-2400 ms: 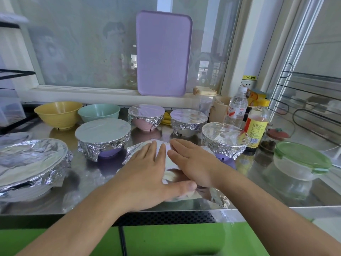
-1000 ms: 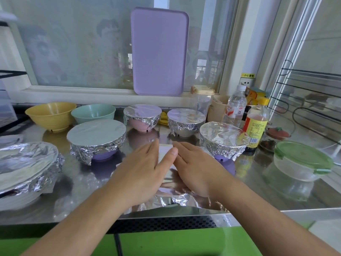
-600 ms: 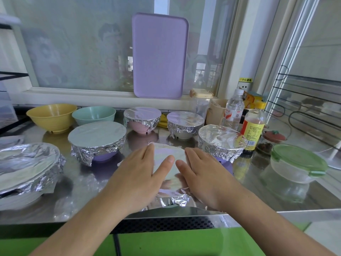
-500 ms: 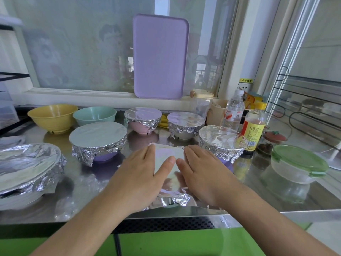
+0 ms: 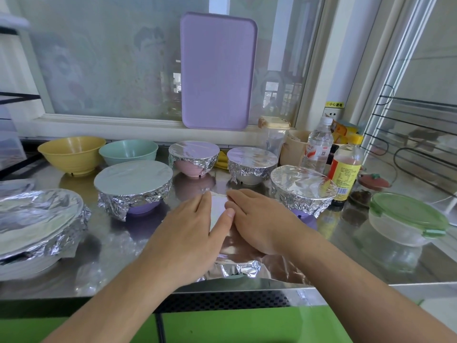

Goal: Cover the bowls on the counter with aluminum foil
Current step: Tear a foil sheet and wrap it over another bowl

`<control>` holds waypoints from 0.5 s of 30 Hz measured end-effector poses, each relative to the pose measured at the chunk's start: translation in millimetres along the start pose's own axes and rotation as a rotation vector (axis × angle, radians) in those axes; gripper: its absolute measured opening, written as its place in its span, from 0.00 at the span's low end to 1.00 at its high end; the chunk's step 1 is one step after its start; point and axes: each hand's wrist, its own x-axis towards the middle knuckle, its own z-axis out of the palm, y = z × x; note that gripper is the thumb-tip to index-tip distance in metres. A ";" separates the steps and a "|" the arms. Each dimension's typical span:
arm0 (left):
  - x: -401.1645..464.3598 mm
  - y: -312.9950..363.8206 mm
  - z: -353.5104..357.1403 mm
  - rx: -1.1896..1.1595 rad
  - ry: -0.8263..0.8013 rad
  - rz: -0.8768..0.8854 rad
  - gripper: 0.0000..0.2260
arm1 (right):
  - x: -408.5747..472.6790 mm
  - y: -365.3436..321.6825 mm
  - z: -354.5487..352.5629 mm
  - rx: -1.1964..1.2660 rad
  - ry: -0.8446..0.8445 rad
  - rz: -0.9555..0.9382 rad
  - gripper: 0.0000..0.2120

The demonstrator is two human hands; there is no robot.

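Item in hand: a sheet of aluminum foil (image 5: 218, 209) laid over a bowl at the front edge of the steel bench (image 5: 116, 246), its near edge crumpled down; the bowl beneath was almost wholly hidden. The left hand (image 5: 190, 233) lay flat on the foil's left side, fingers straight, thumb stretched across toward the right. The right hand (image 5: 257, 219) lay flat on the right side, fingers straight and pointing left, fingertips just beside the left thumb. Both pressed down; neither gripped anything.

Bowls already covered: a purple bowl (image 5: 133, 189) left of the hands; a pink bowl (image 5: 194, 157) behind it; a grey bowl (image 5: 251, 163) beside the pink one; a second purple bowl (image 5: 301, 189) just right of the right hand; a large white dish (image 5: 37, 221) wrapped in foil at far left.

Bowls uncovered: a yellow bowl (image 5: 73, 153) and a teal bowl (image 5: 128, 151), side by side at the back left.

Other stock: a lilac cutting board (image 5: 217, 70) upright against the window; a water bottle (image 5: 320, 144), a yellow-labelled sauce bottle (image 5: 345, 169) and a beige cup (image 5: 293, 147) at the back right; a clear container with a green clip lid (image 5: 405, 216) at right; a wire rack (image 5: 415, 134) beyond it.
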 end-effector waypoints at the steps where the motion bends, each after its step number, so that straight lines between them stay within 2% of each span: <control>1: 0.3 0.1 0.5 -0.003 -0.005 -0.007 0.37 | -1.6 -0.3 -2.3 0.001 -0.015 0.033 0.31; 6: -9.6 4.0 -4.8 0.012 -0.027 0.047 0.40 | -2.2 7.3 3.1 -0.001 -0.149 0.155 0.25; 8: -19.3 5.1 -6.7 0.054 -0.082 0.100 0.45 | -1.9 5.9 -0.7 -0.075 -0.183 0.127 0.30; 10: -24.3 4.1 -7.8 0.077 -0.126 0.099 0.52 | 0.3 8.5 -0.7 -0.109 -0.172 0.082 0.36; 13: -23.1 2.1 -7.7 0.088 -0.156 0.070 0.60 | -3.8 5.5 -1.5 -0.032 -0.144 0.119 0.34; 15: -21.5 2.7 -7.8 0.095 -0.173 0.062 0.63 | -9.2 4.8 -2.1 0.062 -0.085 0.131 0.31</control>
